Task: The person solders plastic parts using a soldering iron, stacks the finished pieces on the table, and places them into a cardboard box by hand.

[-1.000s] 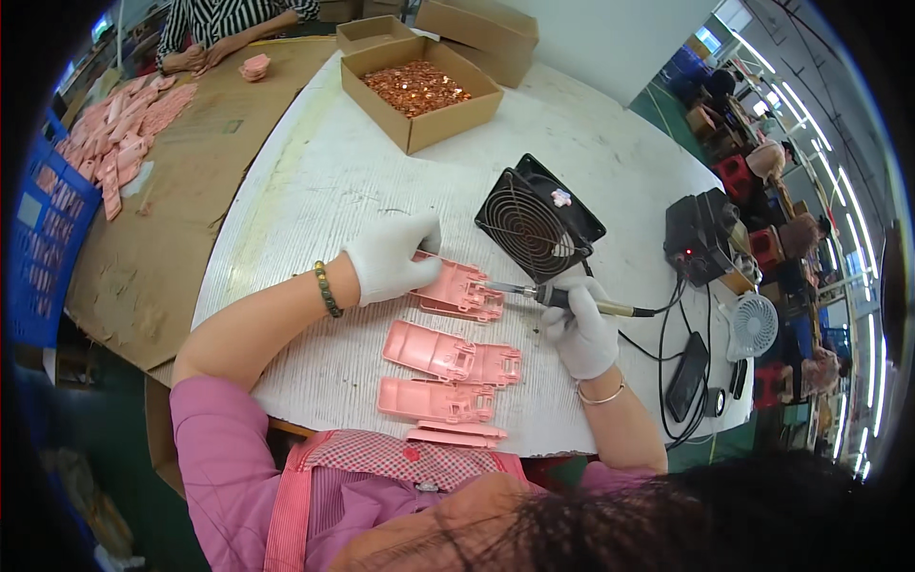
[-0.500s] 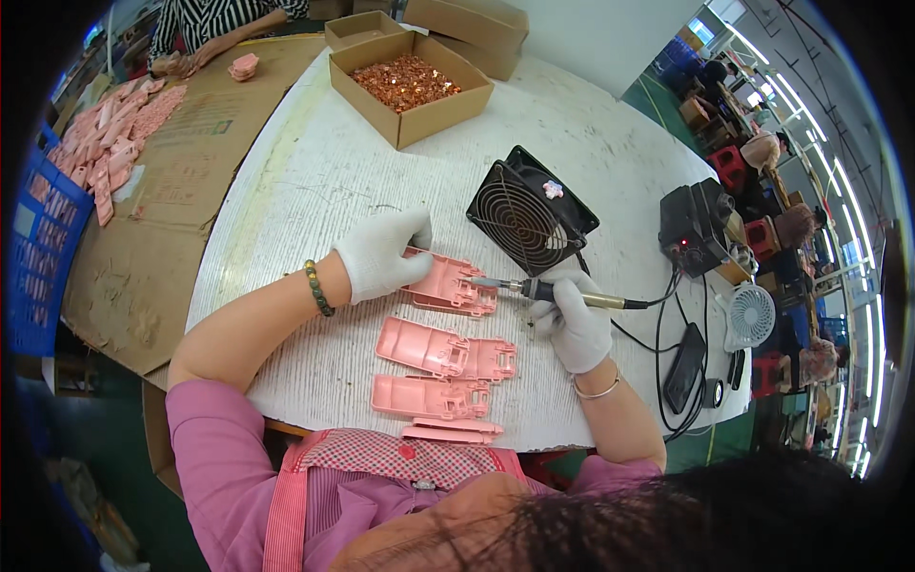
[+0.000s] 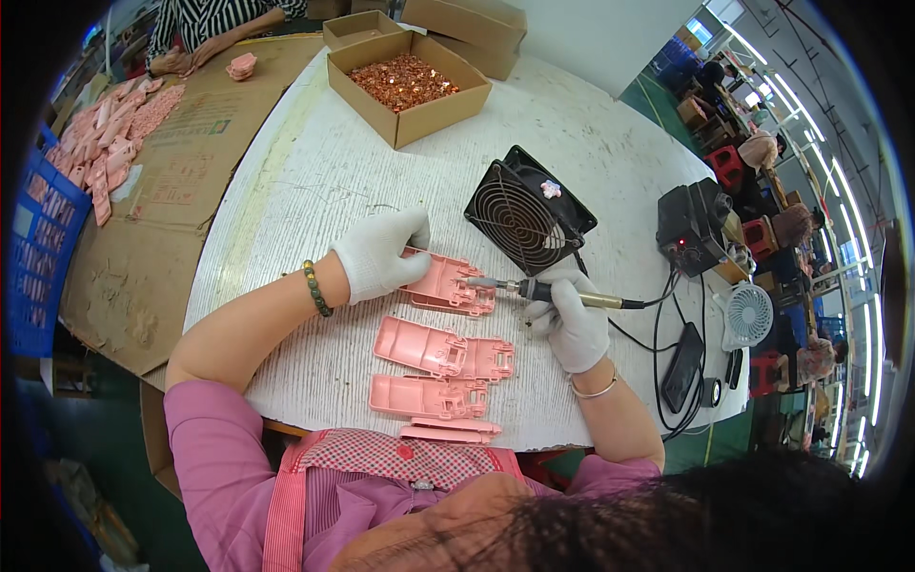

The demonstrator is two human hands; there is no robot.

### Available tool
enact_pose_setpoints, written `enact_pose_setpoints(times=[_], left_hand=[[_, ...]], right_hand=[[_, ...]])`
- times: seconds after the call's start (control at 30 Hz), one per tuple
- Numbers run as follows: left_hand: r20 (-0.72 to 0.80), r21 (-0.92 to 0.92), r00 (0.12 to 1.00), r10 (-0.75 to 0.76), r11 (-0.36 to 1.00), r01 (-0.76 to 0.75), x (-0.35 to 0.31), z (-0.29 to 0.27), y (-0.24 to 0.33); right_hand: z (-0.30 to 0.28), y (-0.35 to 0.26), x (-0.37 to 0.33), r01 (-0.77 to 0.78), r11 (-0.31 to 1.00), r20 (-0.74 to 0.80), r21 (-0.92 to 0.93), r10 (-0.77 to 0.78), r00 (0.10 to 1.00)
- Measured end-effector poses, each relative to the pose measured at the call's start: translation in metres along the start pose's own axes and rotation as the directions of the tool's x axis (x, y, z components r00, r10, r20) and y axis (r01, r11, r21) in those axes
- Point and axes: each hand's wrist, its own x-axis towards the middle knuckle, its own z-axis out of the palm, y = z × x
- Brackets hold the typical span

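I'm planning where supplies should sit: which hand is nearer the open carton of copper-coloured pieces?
Left. The left hand is below the carton in the picture, touching a pink part; the right hand, holding a pen-shaped tool, is farther away, lower right.

Holding a plastic housing (image 3: pixel 443 279) on the table (image 3: pixel 305 200) with the left hand (image 3: pixel 376 257), pointing a soldering iron (image 3: pixel 536 289) over its right part with the right hand (image 3: pixel 577 329). Having more housings (image 3: pixel 412 345) on the near side, a fan (image 3: pixel 515 219) to the far right, a control box (image 3: pixel 688 234) farther right. Facing a carton (image 3: pixel 415 126) of metal pieces (image 3: pixel 400 82) on the far side. Having piled parts (image 3: pixel 112 148) on cardboard (image 3: pixel 157 234) at left.
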Motion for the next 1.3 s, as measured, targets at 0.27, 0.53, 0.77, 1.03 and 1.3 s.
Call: enact_pose_setpoints(times=[0.27, 0.53, 0.77, 1.03, 1.3], left_hand=[[-0.016, 0.001, 1.000, 0.026, 1.000, -0.026, -0.003, 0.002, -0.001], [-0.010, 0.032, 1.000, 0.011, 0.999, -0.011, -0.001, 0.002, -0.001], [-0.018, 0.042, 1.000, 0.019, 0.999, -0.018, 0.001, 0.000, 0.002], [0.055, 0.227, 0.976, 0.213, 0.949, -0.220, -0.006, 0.001, 0.002], [0.237, 0.322, 0.944, 0.230, 0.898, -0.300, -0.009, 0.006, 0.004]], right_hand=[[0.003, -0.003, -0.006, -0.015, 0.997, 0.028, -0.078, 0.017, 0.999], [0.004, -0.005, -0.005, -0.010, 0.993, 0.023, -0.118, 0.013, 1.000], [-0.009, 0.005, 0.006, 0.151, 0.986, -0.029, -0.072, -0.154, 0.988], [-0.015, 0.010, 0.009, 0.270, 0.951, -0.011, -0.151, -0.275, 0.961], [-0.014, 0.008, 0.009, 0.166, 0.985, -0.040, 0.055, -0.164, 0.986]])
